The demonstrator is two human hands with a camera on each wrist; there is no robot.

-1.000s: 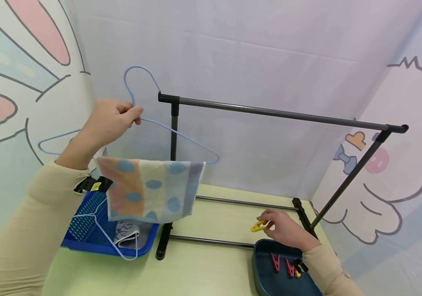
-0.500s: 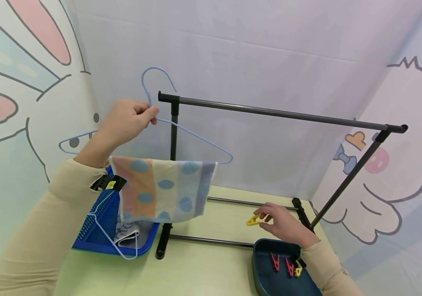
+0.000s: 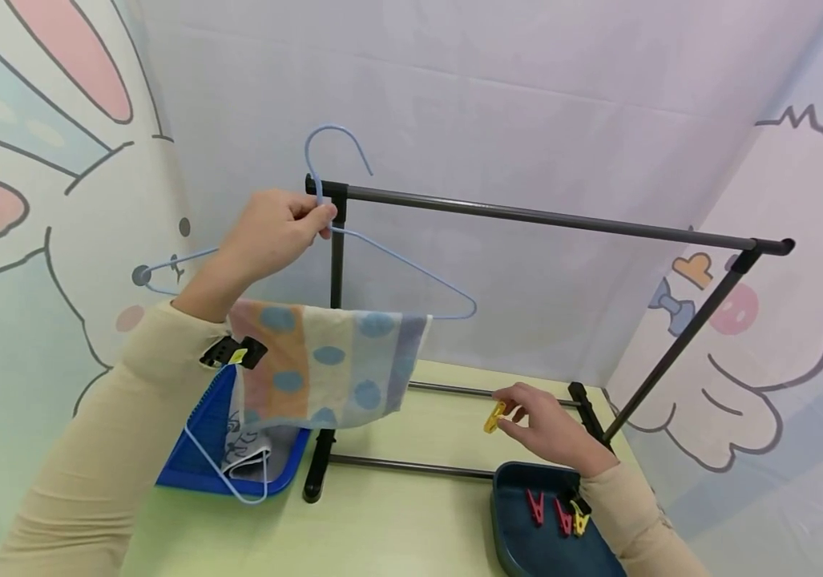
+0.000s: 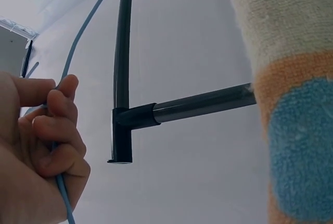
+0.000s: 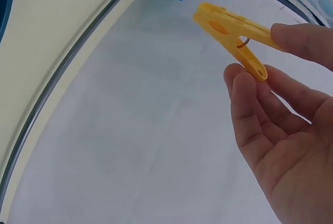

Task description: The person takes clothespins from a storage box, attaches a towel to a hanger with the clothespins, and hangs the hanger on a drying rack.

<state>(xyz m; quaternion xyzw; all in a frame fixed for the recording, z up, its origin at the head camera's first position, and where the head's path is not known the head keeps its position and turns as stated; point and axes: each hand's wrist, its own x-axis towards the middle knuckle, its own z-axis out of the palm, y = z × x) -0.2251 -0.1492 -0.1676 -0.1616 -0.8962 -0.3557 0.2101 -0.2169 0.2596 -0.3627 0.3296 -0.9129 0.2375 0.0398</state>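
My left hand (image 3: 274, 232) pinches a light blue clothes hanger (image 3: 411, 264) just below its hook. The hook stands in front of and above the left end of the dark rail (image 3: 526, 215), not over it as far as I can tell. From the hanger's lower bar hangs a small towel (image 3: 332, 365) with coloured stripes and blue dots; the left wrist view shows its terry cloth (image 4: 302, 130) close by. Low on the right, my right hand (image 3: 548, 425) holds a yellow clothespin (image 5: 229, 31) between thumb and fingers, above a dark tray (image 3: 501, 513).
Two red clothespins (image 3: 536, 507) and a yellow one lie in the dark tray. Behind the left arm, a blue basket (image 3: 288, 473) holds a folded printed cloth (image 3: 245, 453), with another hanger (image 3: 212, 469) across it. The rack's feet (image 3: 316, 477) stand on the pale green table (image 3: 382, 529).
My left hand has carried the hanger and towel rightward, to the rail's left end. The right hand has shifted slightly up and left, and the yellow clothespin has turned in its fingers.
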